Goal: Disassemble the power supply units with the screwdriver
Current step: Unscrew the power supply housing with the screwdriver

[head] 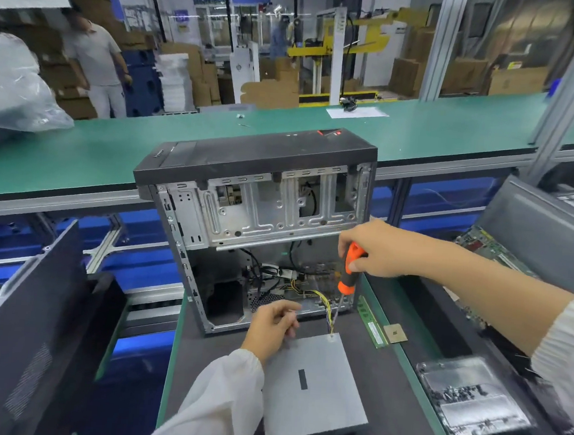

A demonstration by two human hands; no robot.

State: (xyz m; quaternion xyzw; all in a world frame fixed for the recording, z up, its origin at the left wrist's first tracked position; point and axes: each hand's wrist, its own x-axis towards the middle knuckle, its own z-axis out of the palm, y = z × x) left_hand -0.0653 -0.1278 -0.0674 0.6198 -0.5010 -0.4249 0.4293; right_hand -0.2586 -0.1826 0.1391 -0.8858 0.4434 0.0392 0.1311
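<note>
Right hand (376,248) gripped screwdriver (349,272), shaft pointing down at power supply's (313,387) far corner; left hand (270,326), nearer, rested curled on its far-left edge, holding nothing visible.

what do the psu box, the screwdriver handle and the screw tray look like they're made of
Power supply unit: likely sheet metal, matte grey with folded edges. Screwdriver handle: apparently orange plastic with black grip sections, possibly rubber. Tray: seemingly clear glossy plastic; screws show through, though blurred.

Factory floor: long green workbenches (423,125), stacked cardboard boxes (200,73), yellow machinery (326,45).
</note>
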